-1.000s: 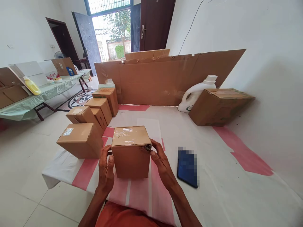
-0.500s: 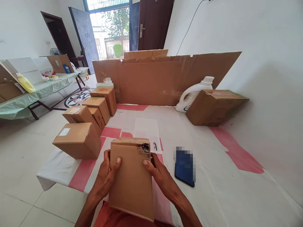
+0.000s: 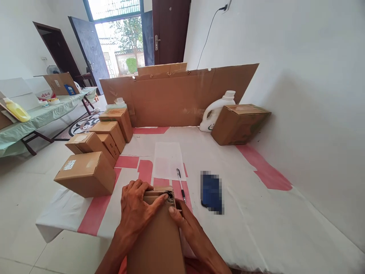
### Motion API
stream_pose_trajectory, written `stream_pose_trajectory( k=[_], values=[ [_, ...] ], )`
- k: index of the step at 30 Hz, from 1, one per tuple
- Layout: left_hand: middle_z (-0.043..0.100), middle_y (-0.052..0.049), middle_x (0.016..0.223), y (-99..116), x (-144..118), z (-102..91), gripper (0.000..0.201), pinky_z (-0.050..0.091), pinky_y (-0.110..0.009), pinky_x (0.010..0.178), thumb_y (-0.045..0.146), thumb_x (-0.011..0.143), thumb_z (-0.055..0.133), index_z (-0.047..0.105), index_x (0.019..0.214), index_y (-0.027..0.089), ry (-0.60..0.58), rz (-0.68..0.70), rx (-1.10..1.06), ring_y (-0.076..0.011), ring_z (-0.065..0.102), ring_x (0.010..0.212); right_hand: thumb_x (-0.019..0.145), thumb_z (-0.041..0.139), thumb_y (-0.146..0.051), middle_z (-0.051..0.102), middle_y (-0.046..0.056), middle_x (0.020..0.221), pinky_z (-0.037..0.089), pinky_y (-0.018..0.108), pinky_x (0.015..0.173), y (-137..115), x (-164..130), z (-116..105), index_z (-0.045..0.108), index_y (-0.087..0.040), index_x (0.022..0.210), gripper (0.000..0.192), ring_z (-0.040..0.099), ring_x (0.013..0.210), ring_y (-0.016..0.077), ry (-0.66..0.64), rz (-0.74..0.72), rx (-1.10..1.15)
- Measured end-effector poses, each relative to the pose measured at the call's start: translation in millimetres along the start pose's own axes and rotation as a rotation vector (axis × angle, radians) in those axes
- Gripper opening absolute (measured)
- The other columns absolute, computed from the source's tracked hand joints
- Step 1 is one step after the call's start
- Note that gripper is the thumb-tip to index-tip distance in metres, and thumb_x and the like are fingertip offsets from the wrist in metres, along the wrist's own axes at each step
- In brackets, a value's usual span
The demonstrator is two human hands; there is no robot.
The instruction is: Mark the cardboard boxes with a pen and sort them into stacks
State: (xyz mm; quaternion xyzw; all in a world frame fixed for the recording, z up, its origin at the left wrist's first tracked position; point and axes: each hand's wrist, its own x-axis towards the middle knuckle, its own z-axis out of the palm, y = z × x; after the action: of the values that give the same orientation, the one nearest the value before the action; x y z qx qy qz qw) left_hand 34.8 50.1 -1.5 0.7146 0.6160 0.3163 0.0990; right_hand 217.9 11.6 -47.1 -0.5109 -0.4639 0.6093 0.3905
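Note:
A brown cardboard box (image 3: 155, 243) is tilted up against my lap at the table's near edge, its lower part cut off by the frame. Black scribble-like marks (image 3: 170, 198) cover its upper right corner. My left hand (image 3: 135, 207) lies over the box's top left edge, with the thumb stretched across to the marked corner. My right hand (image 3: 186, 224) grips the right side, thumb on the front face and fingers hidden behind. Just beyond the box, a pen (image 3: 180, 184) rests beside a white paper sheet (image 3: 167, 160).
Several cardboard boxes (image 3: 85, 173) line the table's left side. A blurred dark blue object (image 3: 211, 192) lies to the right. At the back stand a white jug (image 3: 215, 110), another box (image 3: 241, 123) and a tall cardboard panel (image 3: 168, 101). A wall (image 3: 308, 114) bounds the right.
My left hand has moved from the box's left side up over its top edge, thumb now at the black marks. The box sits lower and nearer me. The view has shifted slightly.

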Motion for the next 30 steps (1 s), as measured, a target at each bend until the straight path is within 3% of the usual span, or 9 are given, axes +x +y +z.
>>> stream_pose_trajectory(
  k=[5, 9, 11, 15, 18, 23, 26, 28, 30],
  values=[
    [0.072, -0.005, 0.089, 0, -5, 4.5, 0.023, 0.046, -0.045, 0.086, 0.047, 0.092, 0.068, 0.072, 0.090, 0.025, -0.037, 0.062, 0.057, -0.0284, 0.066, 0.090, 0.095, 0.054, -0.065, 0.061, 0.008, 0.146, 0.047, 0.045, 0.112, -4, 22, 3, 0.056, -0.029, 0.140, 0.057, 0.056, 0.136, 0.0307, 0.064, -0.022, 0.044],
    [0.072, -0.004, 0.090, -2, -7, 1.1, 0.025, 0.043, -0.047, 0.088, 0.051, 0.090, 0.070, 0.070, 0.090, 0.026, 0.000, 0.076, 0.095, -0.0288, 0.065, 0.089, 0.097, 0.048, -0.054, 0.054, 0.009, 0.153, 0.041, 0.048, 0.118, -4, 26, 14, 0.052, -0.028, 0.144, 0.054, 0.047, 0.144, 0.0308, 0.133, 0.006, 0.060],
    [0.073, -0.003, 0.090, -1, -6, -2.7, 0.030, 0.040, -0.050, 0.093, 0.056, 0.087, 0.072, 0.069, 0.086, 0.026, 0.022, 0.047, 0.119, -0.0302, 0.065, 0.092, 0.098, 0.050, -0.054, 0.048, 0.008, 0.158, 0.037, 0.049, 0.121, -4, 21, 17, 0.048, -0.029, 0.150, 0.058, 0.039, 0.151, 0.0309, 0.142, 0.004, 0.070],
    [0.074, -0.002, 0.089, -1, -1, -10.1, 0.035, 0.039, -0.052, 0.095, 0.060, 0.084, 0.074, 0.066, 0.080, 0.026, -0.029, -0.034, 0.106, -0.0309, 0.065, 0.093, 0.093, 0.063, -0.063, 0.038, 0.008, 0.165, 0.034, 0.049, 0.125, -1, 9, 17, 0.033, -0.032, 0.163, 0.083, 0.028, 0.157, 0.0304, 0.027, -0.029, 0.053],
    [0.073, -0.001, 0.087, 2, 3, -10.3, 0.030, 0.040, -0.051, 0.093, 0.054, 0.080, 0.076, 0.065, 0.077, 0.026, -0.056, -0.048, 0.105, -0.0295, 0.066, 0.089, 0.090, 0.067, -0.065, 0.037, 0.010, 0.165, 0.034, 0.049, 0.125, 7, 4, 18, 0.026, -0.031, 0.166, 0.093, 0.029, 0.157, 0.0305, 0.013, -0.083, 0.008],
    [0.071, -0.001, 0.083, 10, 4, -3.9, 0.024, 0.043, -0.042, 0.079, 0.044, 0.079, 0.074, 0.060, 0.073, 0.025, -0.060, -0.077, 0.148, -0.0274, 0.067, 0.084, 0.093, 0.060, -0.070, 0.039, 0.009, 0.166, 0.041, 0.047, 0.119, 9, 4, 7, 0.031, -0.033, 0.164, 0.085, 0.043, 0.149, 0.0290, 0.006, -0.064, 0.014],
    [0.071, -0.001, 0.082, 8, 1, -2.5, 0.027, 0.044, -0.041, 0.078, 0.046, 0.080, 0.076, 0.061, 0.073, 0.025, -0.046, -0.058, 0.148, -0.0271, 0.067, 0.083, 0.098, 0.047, -0.072, 0.056, 0.011, 0.154, 0.051, 0.046, 0.105, 3, 17, -18, 0.053, -0.029, 0.150, 0.067, 0.057, 0.136, 0.0299, -0.004, -0.115, -0.078],
    [0.071, -0.001, 0.084, 2, -2, -3.3, 0.029, 0.045, -0.042, 0.080, 0.050, 0.083, 0.075, 0.064, 0.076, 0.025, -0.040, -0.015, 0.117, -0.0263, 0.067, 0.083, 0.097, 0.052, -0.066, 0.071, 0.013, 0.126, 0.053, 0.045, 0.093, 4, 33, -36, 0.070, -0.024, 0.122, 0.053, 0.067, 0.116, 0.0321, 0.156, -0.104, -0.324],
    [0.072, -0.002, 0.088, -4, -5, -5.3, 0.030, 0.046, -0.042, 0.082, 0.055, 0.088, 0.072, 0.069, 0.083, 0.025, -0.066, 0.037, 0.075, -0.0260, 0.067, 0.085, 0.091, 0.066, -0.051, 0.073, 0.013, 0.095, 0.049, 0.045, 0.083, 10, 52, -48, 0.069, -0.021, 0.090, 0.030, 0.070, 0.095, 0.0338, 0.350, -0.041, -0.553]
  ],
)
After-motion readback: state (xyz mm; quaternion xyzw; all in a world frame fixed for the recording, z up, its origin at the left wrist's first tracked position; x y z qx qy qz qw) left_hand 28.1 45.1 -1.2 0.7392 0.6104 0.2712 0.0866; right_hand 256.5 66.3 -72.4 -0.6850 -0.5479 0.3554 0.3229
